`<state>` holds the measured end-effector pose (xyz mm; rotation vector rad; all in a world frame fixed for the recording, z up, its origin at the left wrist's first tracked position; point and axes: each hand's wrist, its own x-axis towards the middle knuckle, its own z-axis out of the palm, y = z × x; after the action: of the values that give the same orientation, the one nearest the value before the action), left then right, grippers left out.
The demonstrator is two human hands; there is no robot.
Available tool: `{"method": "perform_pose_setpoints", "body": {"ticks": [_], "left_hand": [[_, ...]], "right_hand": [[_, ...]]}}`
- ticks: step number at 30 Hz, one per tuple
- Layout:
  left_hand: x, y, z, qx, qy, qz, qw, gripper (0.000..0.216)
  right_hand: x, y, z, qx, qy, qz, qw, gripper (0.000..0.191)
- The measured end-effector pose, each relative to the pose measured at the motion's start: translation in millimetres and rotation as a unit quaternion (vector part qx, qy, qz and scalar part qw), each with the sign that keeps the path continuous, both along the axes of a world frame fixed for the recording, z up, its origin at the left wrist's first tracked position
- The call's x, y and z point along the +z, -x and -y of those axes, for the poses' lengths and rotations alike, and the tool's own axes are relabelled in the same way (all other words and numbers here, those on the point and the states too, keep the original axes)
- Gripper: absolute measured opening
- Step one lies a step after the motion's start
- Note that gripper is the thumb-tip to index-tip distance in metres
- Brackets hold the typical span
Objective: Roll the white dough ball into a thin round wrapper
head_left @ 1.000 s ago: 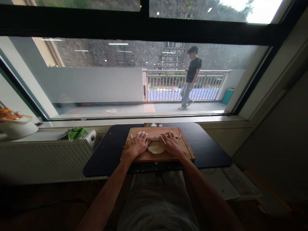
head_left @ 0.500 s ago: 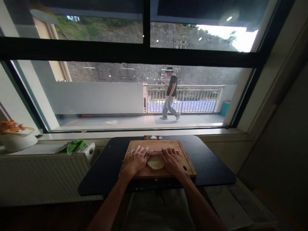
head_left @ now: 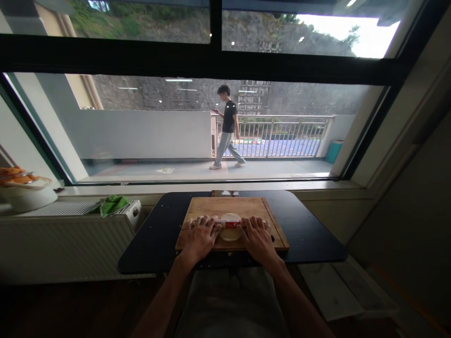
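Observation:
A flat round of pale dough (head_left: pixel 229 226) lies on a wooden cutting board (head_left: pixel 225 205) on a small black table (head_left: pixel 165 237). A rolling pin (head_left: pixel 229 224) with a red and white band lies across the dough. My left hand (head_left: pixel 201 234) rests flat on the pin's left end, fingers stretched out. On the pin's right end my right hand (head_left: pixel 258 234) lies the same way. Both hands press down on the pin, and its ends are hidden under them.
A white radiator (head_left: pixel 66 225) stands left of the table with a green cloth (head_left: pixel 112 204) on top and a white bowl (head_left: pixel 26 196) at the far left. A big window faces me; outside a person (head_left: pixel 227 126) walks along a balcony with a railing.
The rolling pin and both hands have moved back toward me over the dough. The person outside has walked from right to left. My head has shifted a little.

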<state>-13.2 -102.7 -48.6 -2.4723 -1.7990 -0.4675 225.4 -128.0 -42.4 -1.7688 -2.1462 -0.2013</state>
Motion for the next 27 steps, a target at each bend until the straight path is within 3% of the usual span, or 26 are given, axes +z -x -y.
{"method": "perform_pose_setpoints", "body": {"ticks": [7,19,23,27], "left_hand": [[-1.6,0,-11,0.018,0.016,0.008,1.000,0.052],[13.2,-10,-62,0.021,0.075,0.000,0.997,0.053],[12.5,-10,-56,0.013,0.062,-0.003,0.998,0.050],[6.5,-5,-33,0.003,0.034,0.002,0.999,0.051]], "right_hand": [[4.0,-3,-12,0.011,0.029,0.008,0.999,0.042],[23.2,-2,-66,0.039,0.061,0.082,0.994,0.041],[21.2,-1,-61,0.025,0.047,0.062,0.997,0.041],[12.0,1,-42,0.005,0.019,0.014,1.000,0.040]]}}
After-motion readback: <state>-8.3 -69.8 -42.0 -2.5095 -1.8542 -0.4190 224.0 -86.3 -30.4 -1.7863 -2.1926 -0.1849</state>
